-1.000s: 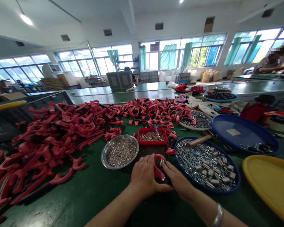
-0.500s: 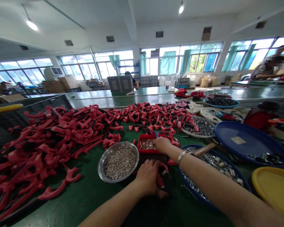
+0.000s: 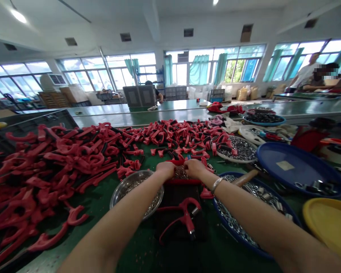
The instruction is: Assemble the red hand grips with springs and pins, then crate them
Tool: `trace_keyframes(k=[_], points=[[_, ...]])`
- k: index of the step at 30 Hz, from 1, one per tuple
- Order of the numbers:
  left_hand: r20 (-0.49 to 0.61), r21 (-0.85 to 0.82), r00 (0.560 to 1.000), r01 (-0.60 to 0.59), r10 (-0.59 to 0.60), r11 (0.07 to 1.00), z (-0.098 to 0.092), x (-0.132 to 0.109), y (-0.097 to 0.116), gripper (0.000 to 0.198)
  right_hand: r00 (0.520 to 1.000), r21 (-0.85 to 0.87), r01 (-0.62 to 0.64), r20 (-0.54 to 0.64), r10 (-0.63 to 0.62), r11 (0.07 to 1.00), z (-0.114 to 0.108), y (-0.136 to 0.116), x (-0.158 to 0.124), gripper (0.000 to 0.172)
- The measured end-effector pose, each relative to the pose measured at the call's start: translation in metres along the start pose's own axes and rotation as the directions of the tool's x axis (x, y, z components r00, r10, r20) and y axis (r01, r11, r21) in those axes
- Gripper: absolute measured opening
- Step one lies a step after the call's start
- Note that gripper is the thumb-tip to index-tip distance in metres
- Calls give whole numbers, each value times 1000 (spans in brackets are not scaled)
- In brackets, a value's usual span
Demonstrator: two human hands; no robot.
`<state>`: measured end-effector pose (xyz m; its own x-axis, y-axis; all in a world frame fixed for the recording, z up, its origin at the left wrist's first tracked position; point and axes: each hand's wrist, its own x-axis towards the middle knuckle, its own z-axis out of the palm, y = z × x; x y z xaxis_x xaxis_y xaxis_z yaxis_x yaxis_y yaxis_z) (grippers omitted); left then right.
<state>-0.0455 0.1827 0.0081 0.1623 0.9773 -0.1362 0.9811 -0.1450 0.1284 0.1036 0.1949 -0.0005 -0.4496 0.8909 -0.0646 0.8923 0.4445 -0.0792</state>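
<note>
Moved: left hand (image 3: 165, 170) off the glossy red plastic forked piece (image 3: 186, 217), now beside right hand (image 3: 194, 168) | Grip: both curled over small shiny metal bits (image 3: 181, 173) in red plastic tray (image 3: 183, 181), pinching or not, cannot tell | Piece: released, lying flat on dark mat (image 3: 170, 197)

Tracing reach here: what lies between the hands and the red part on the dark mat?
In the head view, the red tray's near wall and a bare strip of dark mat separate the left hand and right hand from the red part.

A factory workshop: long green workbenches (image 3: 136, 117), heaps of red moulded parts (image 3: 59, 159), trays of metal fasteners (image 3: 244, 148).
</note>
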Motion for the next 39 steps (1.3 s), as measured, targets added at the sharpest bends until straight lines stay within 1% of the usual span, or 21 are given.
trace_keyframes(k=[3, 6, 9, 11, 14, 17, 20, 22, 23, 25, 28, 30, 32, 35, 37, 39], points=[[16, 9, 1000, -6, 6, 1000, 8, 12, 3, 21, 999, 47, -9, -35, 11, 999, 2, 4, -4, 24], [-18, -9, 1000, -2, 2, 1000, 14, 11, 1, 21, 996, 114, -24, -85, 34, 993, -1, 4, -11, 19], [-50, -46, 999, 14, -16, 999, 16, 8, -4, 20, 991, 195, -15, -128, 40, 981, -5, -2, -28, 9], [-69, -82, 997, 17, -23, 997, 16, 7, -6, 19, 989, 240, 7, -145, 29, 971, -5, -7, -46, 8], [-109, -164, 994, 1, -19, 986, 14, 4, -9, 18, 987, 289, 43, -160, 3, 956, 2, -15, -83, 19], [-166, -281, 986, -50, 3, 958, 12, -3, -9, 12, 986, 274, 30, -166, 17, 961, 16, -20, -120, 32], [-205, -410, 979, -80, -7, 909, 12, -20, -8, 10, 992, 175, -5, -122, 26, 985, 31, -19, -147, 40], [-194, -494, 981, -89, -10, 865, 13, -35, -6, 14, 996, 152, -12, -86, 25, 988, 38, -17, -157, 45], [-180, -530, 984, -98, 1, 842, 15, -44, -4, 18, 996, 173, -16, -87, 31, 985, 39, -15, -160, 45], [-157, -588, 986, -131, 45, 798, 20, -63, -1, 25, 988, 271, -27, -140, 67, 962, 40, -11, -162, 40], [-150, -673, 980, -196, 128, 713, 31, -87, 6, 22, 961, 478, -3, -240, 134, 878, 38, -8, -160, 30], [-145, -697, 977, -213, 156, 684, 38, -99, 11, 21, 949, 581, 40, -277, 151, 813, 40, -8, -156, 26], [-140, -651, 978, -210, 156, 729, 42, -106, 16, 21, 939, 634, 68, -302, 166, 771, 44, -9, -151, 23], [-141, -511, 974, -223, 175, 830, 44, -109, 21, 20, 933, 653, 54, -302, 194, 756, 50, -10, -144, 19], [-141, -481, 971, -237, 192, 844, 44, -107, 22, 21, 937, 641, 39, -289, 194, 767, 52, -10, -141, 18], [-129, -527, 975, -220, 179, 821, 45, -105, 23, 26, 941, 617, 26, -280, 188, 786, 51, -9, -140, 16]])
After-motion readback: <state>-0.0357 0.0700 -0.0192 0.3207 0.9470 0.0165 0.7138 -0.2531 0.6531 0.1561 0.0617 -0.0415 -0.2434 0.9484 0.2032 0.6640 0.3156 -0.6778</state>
